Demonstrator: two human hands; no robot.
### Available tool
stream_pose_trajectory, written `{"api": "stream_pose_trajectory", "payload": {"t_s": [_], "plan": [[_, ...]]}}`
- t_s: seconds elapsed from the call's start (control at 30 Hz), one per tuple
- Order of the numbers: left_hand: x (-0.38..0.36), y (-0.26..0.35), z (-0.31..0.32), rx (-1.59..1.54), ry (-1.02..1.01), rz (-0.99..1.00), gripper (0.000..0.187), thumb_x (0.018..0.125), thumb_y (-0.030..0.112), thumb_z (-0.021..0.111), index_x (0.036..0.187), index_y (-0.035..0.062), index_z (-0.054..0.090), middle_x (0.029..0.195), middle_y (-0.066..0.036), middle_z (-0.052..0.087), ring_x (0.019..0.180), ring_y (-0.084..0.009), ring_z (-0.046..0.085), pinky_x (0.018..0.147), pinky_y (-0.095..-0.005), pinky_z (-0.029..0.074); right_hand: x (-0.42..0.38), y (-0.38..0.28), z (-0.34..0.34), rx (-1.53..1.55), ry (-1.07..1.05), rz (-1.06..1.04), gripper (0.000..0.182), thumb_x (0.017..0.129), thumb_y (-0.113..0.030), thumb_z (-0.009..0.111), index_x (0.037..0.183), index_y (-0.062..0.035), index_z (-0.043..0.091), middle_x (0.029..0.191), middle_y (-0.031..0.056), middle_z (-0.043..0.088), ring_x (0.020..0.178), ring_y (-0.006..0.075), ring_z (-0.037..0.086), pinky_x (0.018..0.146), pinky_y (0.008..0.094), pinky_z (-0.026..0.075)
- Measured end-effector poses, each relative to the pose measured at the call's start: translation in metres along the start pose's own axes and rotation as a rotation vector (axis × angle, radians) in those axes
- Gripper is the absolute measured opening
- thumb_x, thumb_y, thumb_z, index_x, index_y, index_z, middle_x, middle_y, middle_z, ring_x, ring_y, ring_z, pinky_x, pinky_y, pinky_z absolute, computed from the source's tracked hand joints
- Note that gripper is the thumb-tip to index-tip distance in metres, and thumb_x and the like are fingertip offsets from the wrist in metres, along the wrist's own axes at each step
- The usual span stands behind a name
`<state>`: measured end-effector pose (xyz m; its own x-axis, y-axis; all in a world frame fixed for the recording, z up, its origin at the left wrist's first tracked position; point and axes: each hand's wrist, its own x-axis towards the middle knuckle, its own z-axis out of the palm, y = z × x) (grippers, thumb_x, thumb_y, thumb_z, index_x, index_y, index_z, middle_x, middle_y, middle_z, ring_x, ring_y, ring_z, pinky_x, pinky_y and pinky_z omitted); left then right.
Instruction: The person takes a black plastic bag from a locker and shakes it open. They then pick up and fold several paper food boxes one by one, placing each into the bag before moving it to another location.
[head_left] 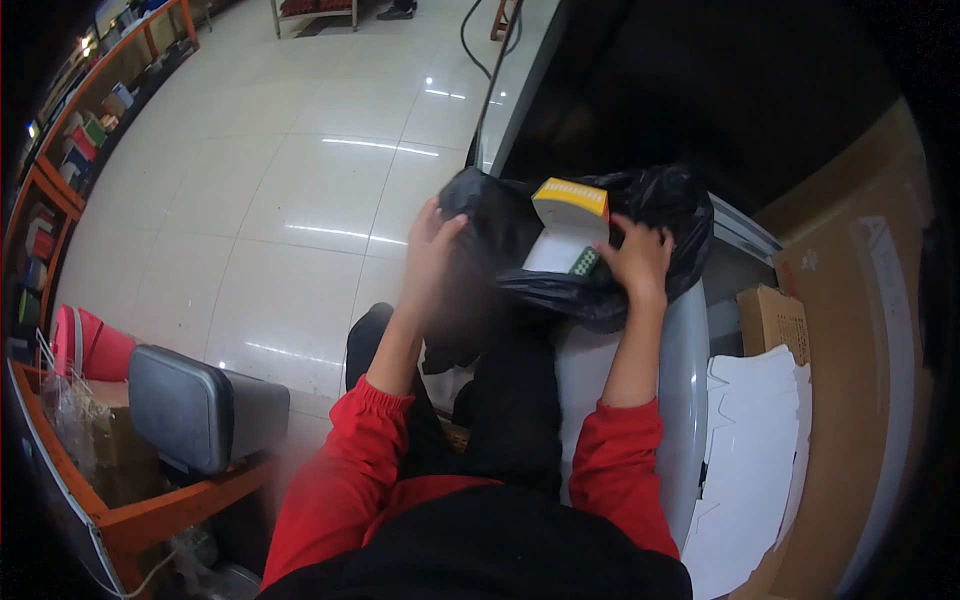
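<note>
A black plastic bag (pixel 480 225) lies open in front of me, its mouth spread wide. Inside its mouth is a small cardboard box (pixel 572 196) with a yellow and white flap standing up and a white inside. A dark green piece with pale dots (pixel 585 262) shows at the box's lower right. My left hand (pixel 432 245) is closed on the bag's left rim, thumb toward the opening. At the box's right edge, my right hand (pixel 638 258) has its thumb and index finger on the box, with the other fingers bent over the bag.
A grey-white surface (pixel 690 400) lies under the bag. White paper sheets (pixel 755 450), a small brown carton (pixel 775 320) and a large cardboard panel (pixel 850 420) are at right. A grey bin (pixel 205 410) and orange shelving (pixel 180 510) stand at left, beside tiled floor (pixel 270 200).
</note>
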<state>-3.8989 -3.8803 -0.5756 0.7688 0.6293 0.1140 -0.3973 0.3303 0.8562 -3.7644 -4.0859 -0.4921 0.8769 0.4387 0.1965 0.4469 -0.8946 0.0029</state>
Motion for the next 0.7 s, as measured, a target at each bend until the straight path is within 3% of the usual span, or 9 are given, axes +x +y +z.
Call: {"api": "stream_pose_trajectory", "payload": {"t_s": [0.1, 0.13, 0.17, 0.3, 0.43, 0.5, 0.57, 0.63, 0.7], "plan": [[-0.010, 0.000, -0.017, 0.173, 0.104, 0.220, 0.033, 0.086, 0.005, 0.053, 0.118, 0.0008, 0.047, 0.105, -0.007, 0.057, 0.098, -0.0141, 0.053, 0.087, -0.0256, 0.040, 0.035, 0.005, -0.026, -0.081, 0.241, 0.131, 0.053, 0.070, -0.031, 0.071, 0.118, -0.0161, 0.055, 0.123, 0.0132, 0.046, 0.121, 0.0307, 0.034, 0.097, 0.0623, 0.019], [-0.023, 0.016, -0.011, 0.132, 0.076, 0.260, 0.032, 0.086, 0.002, 0.052, 0.117, -0.0013, 0.047, 0.108, -0.007, 0.056, 0.099, -0.0142, 0.052, 0.088, -0.0264, 0.039, 0.053, 0.014, -0.029, -0.113, 0.262, 0.200, 0.056, 0.073, -0.038, 0.067, 0.123, -0.0186, 0.050, 0.127, 0.0124, 0.043, 0.124, 0.0312, 0.031, 0.095, 0.0673, 0.019], [-0.030, 0.018, -0.014, 0.156, 0.103, 0.280, 0.035, 0.083, 0.002, 0.051, 0.116, -0.0059, 0.048, 0.110, -0.010, 0.055, 0.103, -0.0165, 0.050, 0.090, -0.0267, 0.037, 0.071, 0.022, -0.034, -0.125, 0.206, 0.251, 0.055, 0.076, -0.043, 0.063, 0.124, -0.0211, 0.049, 0.129, 0.0110, 0.042, 0.125, 0.0307, 0.031, 0.095, 0.0683, 0.018], [-0.046, 0.017, -0.021, 0.202, 0.108, 0.286, 0.037, 0.082, -0.001, 0.050, 0.118, -0.0060, 0.048, 0.112, -0.011, 0.054, 0.106, -0.0181, 0.050, 0.093, -0.0274, 0.036, 0.111, 0.059, -0.037, -0.062, -0.150, 0.302, 0.053, 0.080, -0.055, 0.051, 0.125, -0.0275, 0.047, 0.132, 0.0064, 0.042, 0.125, 0.0312, 0.032, 0.096, 0.0700, 0.017], [-0.059, 0.036, -0.024, 0.197, 0.087, 0.290, 0.038, 0.081, -0.001, 0.050, 0.119, -0.0063, 0.047, 0.114, -0.013, 0.054, 0.106, -0.0192, 0.051, 0.093, -0.0286, 0.037, 0.127, 0.088, -0.028, 0.000, -0.006, 0.227, 0.047, 0.078, -0.055, 0.057, 0.110, -0.0221, 0.059, 0.128, 0.0081, 0.046, 0.124, 0.0315, 0.037, 0.092, 0.0575, 0.035], [-0.063, 0.054, -0.023, 0.185, 0.038, 0.347, 0.042, 0.079, -0.003, 0.050, 0.120, -0.0037, 0.045, 0.110, -0.012, 0.054, 0.103, -0.0192, 0.052, 0.091, -0.0301, 0.038, 0.133, 0.086, -0.034, 0.011, 0.027, 0.337, 0.046, 0.075, -0.048, 0.063, 0.107, -0.0150, 0.061, 0.119, 0.0129, 0.052, 0.114, 0.0325, 0.046, 0.089, 0.0485, 0.040], [-0.061, 0.079, -0.022, 0.509, 0.046, 0.196, 0.049, 0.074, 0.000, 0.056, 0.121, -0.0009, 0.042, 0.112, -0.013, 0.051, 0.106, -0.0212, 0.049, 0.091, -0.0303, 0.037, 0.137, 0.083, -0.036, 0.032, 0.050, 0.448, 0.046, 0.073, -0.041, 0.069, 0.104, -0.0079, 0.062, 0.110, 0.0178, 0.058, 0.105, 0.0334, 0.055, 0.085, 0.0395, 0.046], [-0.053, 0.089, -0.028, 0.721, 0.206, 0.446, 0.055, 0.069, 0.004, 0.061, 0.120, 0.0012, 0.040, 0.114, -0.014, 0.045, 0.109, -0.0239, 0.046, 0.090, -0.0322, 0.037, 0.140, 0.080, -0.044, 0.038, 0.029, 0.389, 0.047, 0.074, -0.041, 0.068, 0.102, -0.0045, 0.062, 0.110, 0.0186, 0.058, 0.104, 0.0340, 0.055, 0.085, 0.0406, 0.045], [-0.047, 0.133, 0.001, 0.898, 0.142, 0.754, 0.055, 0.074, 0.013, 0.060, 0.123, 0.0034, 0.038, 0.116, -0.015, 0.048, 0.112, -0.0247, 0.044, 0.094, -0.0389, 0.033, 0.145, 0.080, -0.054, 0.042, 0.008, 0.333, 0.047, 0.075, -0.041, 0.067, 0.100, -0.0011, 0.063, 0.109, 0.0194, 0.059, 0.103, 0.0346, 0.055, 0.085, 0.0417, 0.045]]}}
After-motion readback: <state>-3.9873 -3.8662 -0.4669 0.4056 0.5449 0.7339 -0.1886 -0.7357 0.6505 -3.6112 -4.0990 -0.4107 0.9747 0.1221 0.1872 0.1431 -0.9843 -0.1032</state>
